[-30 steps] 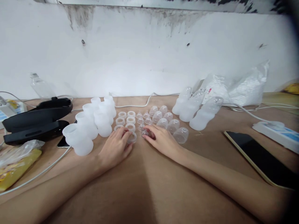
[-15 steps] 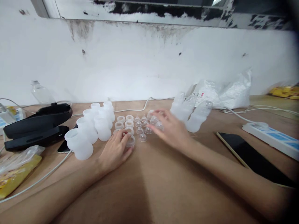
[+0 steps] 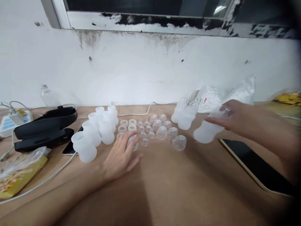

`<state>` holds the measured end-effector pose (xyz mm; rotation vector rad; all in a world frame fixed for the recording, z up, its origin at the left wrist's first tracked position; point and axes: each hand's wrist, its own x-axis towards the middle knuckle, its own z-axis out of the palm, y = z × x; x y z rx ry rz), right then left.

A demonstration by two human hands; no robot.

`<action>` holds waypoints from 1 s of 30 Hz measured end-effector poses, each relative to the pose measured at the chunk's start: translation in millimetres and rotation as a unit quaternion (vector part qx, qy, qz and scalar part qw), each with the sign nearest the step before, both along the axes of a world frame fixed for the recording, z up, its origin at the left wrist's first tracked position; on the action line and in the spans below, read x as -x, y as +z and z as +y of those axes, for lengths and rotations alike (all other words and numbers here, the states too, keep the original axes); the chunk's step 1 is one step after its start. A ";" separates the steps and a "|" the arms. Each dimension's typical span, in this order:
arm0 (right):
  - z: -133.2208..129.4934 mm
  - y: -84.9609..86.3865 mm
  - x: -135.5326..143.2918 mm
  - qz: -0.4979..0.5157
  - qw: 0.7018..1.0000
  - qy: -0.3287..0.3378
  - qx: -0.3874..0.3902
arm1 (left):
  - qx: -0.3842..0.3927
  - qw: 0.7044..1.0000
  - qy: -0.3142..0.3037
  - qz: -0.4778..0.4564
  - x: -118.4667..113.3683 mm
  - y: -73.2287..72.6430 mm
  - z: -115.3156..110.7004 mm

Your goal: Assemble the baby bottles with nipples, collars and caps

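On the right, my right hand (image 3: 227, 114) is closed around the clear top of a frosted baby bottle (image 3: 207, 130), which leans over. My left hand (image 3: 123, 153) rests open over the front of the collar rings (image 3: 122, 129), its fingers apart and covering some of them. Beside the rings stand several clear nipples (image 3: 145, 142), then several clear dome caps (image 3: 179, 142) in slanting rows. Left of my left hand are several open frosted bottle bodies (image 3: 85, 147). More capped bottles (image 3: 184, 116) stand together behind the dome caps.
A smartphone (image 3: 254, 166) lies at the right, and a second phone (image 3: 70, 147) partly under a black case (image 3: 44, 125) at the left. There are also a snack bag (image 3: 25, 175), a power strip (image 3: 16, 121), a clear bottle (image 3: 48, 95), plastic bags (image 3: 209, 97) and white cables.
My right hand has moved from the dome caps to the right and taken hold of the front capped bottle, now tilted. My left hand stays by the rings with its fingers more spread. The view shifted slightly.
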<state>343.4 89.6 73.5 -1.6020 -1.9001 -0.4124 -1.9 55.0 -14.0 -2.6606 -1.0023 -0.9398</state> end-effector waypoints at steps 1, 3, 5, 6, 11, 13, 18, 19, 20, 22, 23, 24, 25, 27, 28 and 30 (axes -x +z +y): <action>-15.0 7.1 17.6 0.003 0.995 -0.089 0.044 | -0.022 1.000 -0.004 -0.012 -2.3 6.7 -4.9; -41.5 13.6 58.7 0.074 0.987 -0.029 0.140 | -0.022 1.000 0.007 -0.015 -7.2 19.7 -14.4; -57.0 8.0 96.8 0.163 0.951 0.101 0.243 | -0.012 1.000 0.010 0.016 -10.3 27.8 -21.1; -60.1 1.5 111.5 0.201 0.914 0.163 0.311 | 0.001 0.999 0.008 0.035 -10.5 29.4 -23.0; -56.9 -31.5 134.6 0.277 0.824 0.287 0.401 | 0.150 0.984 -0.043 0.088 2.6 33.9 -26.8; -60.0 -36.1 133.3 0.272 0.825 0.309 0.387 | 0.215 0.969 -0.063 0.103 8.6 43.9 -30.4; -79.1 -33.4 134.5 0.169 0.872 0.392 0.239 | 0.408 0.906 -0.083 0.077 20.0 65.8 -36.6; -80.9 -32.2 132.3 0.148 0.870 0.421 0.211 | 0.447 0.889 -0.084 0.060 24.6 64.7 -35.9; -81.1 -31.1 127.9 0.126 0.871 0.439 0.178 | 0.482 0.871 -0.084 0.041 30.8 61.4 -34.8; -76.6 -29.4 112.0 0.084 0.897 0.424 0.095 | 0.555 0.827 -0.089 0.006 47.1 50.2 -32.5; -72.4 -29.1 101.4 0.064 0.919 0.386 0.054 | 0.575 0.815 -0.072 -0.013 56.1 43.3 -31.8; -67.5 -29.4 90.2 0.048 0.941 0.333 0.019 | 0.577 0.815 -0.047 -0.041 64.8 36.1 -31.7; -62.5 -30.3 79.7 0.026 0.958 0.285 0.008 | 0.569 0.819 -0.028 -0.062 72.3 29.2 -32.2; -53.6 -34.1 65.1 -0.018 0.980 0.196 0.040 | 0.521 0.845 0.033 -0.114 81.7 16.9 -34.2; -50.1 -36.9 62.3 -0.041 0.983 0.168 0.063 | 0.501 0.853 0.061 -0.133 83.1 12.0 -35.3; -43.8 -44.4 65.5 -0.094 0.979 0.154 0.090 | 0.476 0.860 0.095 -0.159 81.1 4.7 -36.8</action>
